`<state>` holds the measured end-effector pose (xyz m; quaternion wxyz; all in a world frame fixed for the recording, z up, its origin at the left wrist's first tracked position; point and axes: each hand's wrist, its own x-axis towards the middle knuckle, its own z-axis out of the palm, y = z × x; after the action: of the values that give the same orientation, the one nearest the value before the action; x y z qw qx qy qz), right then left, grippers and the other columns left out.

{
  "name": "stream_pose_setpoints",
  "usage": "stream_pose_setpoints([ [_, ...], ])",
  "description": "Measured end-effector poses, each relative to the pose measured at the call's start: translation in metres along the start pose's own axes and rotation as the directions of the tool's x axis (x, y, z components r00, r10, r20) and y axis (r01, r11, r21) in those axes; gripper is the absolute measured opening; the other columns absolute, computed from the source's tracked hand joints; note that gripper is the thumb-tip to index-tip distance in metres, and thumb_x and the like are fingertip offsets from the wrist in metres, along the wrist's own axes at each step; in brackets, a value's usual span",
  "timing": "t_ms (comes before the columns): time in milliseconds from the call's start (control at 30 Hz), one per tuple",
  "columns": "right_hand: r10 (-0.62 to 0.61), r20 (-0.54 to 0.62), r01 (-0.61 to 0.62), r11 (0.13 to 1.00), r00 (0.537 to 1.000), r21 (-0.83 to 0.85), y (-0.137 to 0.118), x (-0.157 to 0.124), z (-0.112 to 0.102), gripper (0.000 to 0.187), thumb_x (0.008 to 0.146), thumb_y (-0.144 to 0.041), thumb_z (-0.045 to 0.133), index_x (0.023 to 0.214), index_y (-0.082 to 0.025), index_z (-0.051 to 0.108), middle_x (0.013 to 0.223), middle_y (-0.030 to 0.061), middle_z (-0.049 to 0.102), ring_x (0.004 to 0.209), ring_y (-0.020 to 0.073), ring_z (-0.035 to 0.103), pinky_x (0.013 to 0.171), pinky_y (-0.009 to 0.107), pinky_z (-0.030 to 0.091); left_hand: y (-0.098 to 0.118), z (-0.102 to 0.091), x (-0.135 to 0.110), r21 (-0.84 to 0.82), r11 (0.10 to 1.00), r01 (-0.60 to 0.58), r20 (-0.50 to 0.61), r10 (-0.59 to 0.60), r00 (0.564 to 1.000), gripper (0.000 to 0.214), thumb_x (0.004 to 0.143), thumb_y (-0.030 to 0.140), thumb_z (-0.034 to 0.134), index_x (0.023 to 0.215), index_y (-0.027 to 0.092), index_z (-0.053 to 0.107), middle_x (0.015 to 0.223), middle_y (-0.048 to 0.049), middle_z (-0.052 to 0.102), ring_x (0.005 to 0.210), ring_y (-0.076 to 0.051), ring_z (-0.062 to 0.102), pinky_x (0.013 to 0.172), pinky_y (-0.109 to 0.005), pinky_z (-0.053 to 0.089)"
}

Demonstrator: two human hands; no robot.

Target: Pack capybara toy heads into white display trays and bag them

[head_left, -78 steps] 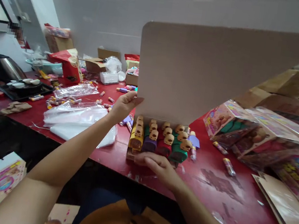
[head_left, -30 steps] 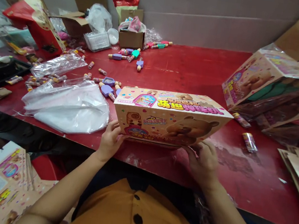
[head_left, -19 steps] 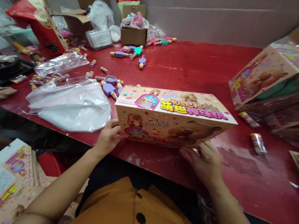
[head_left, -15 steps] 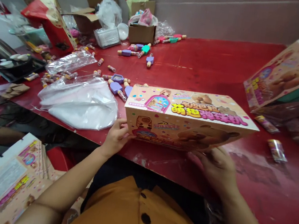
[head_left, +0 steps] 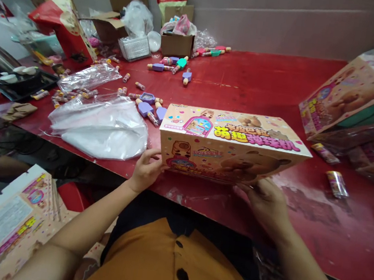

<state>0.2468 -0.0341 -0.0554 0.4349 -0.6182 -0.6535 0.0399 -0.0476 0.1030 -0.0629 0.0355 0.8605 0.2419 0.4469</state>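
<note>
Far left, near the lap: flat printed pink card blanks, lying in a stack below the edge of the red-topped surface. On the surface, a clear polythene bag lies flat, just left of the work area, with small purple-and-tan plastic toy pieces between it and the box.

Left grip: fingers partly curled, pressed against the lower left end of the box, apparently holding it lightly. Forearm angled up and inward from the lower left.

Pink printed cardboard box: closed, long side across the person, bear artwork on the front, sitting on the surface near its front edge. Judged light and fairly stiff, though contents are hidden. Thin board may dent at corners and edges under a hard squeeze; the glossy print may slip. Best held from both ends, low down, with palms flat.

Right grip: fingers loosely spread at the lower right front edge, touching or just beside the box; cannot tell whether it bears any load. Forearm comes in from the lower right.

Far right: plastic-wrapped printed boxes lie in a heap, with a wrapped candy tube just in front.
</note>
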Motion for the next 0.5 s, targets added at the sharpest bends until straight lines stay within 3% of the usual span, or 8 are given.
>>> stream_pose_setpoints([
  [133, -0.062, 0.019, 0.063, 0.994, 0.998, -0.086, 0.0, 0.002, -0.003, 0.018, 0.085, -0.032, 0.055, 0.074, -0.02, 0.062, 0.075, 0.0038, 0.064, 0.064, 0.0181, 0.06, 0.053, 0.029, 0.048, -0.005, 0.006, -0.005, 0.021, 0.997, 0.079, 0.011, -0.079, 0.997, 0.011, 0.085, 0.029, 0.059, 0.089, 0.021, 0.066, 0.093, -0.005, 0.049, 0.083, -0.015, 0.053, 0.069, -0.027, 0.053],
  [500, -0.088, 0.062, 0.097, 0.981, 0.994, -0.167, 0.007, 0.0, 0.002, 0.033, 0.088, -0.048, 0.05, 0.071, -0.021, 0.06, 0.068, 0.0023, 0.065, 0.058, 0.0187, 0.06, 0.045, 0.029, 0.045, -0.012, 0.009, 0.001, -0.159, 0.971, 0.179, 0.268, -0.132, 0.954, 0.014, 0.089, 0.026, 0.051, 0.087, 0.019, 0.063, 0.087, -0.0049, 0.057, 0.087, -0.017, 0.057, 0.079, -0.031, 0.052],
])
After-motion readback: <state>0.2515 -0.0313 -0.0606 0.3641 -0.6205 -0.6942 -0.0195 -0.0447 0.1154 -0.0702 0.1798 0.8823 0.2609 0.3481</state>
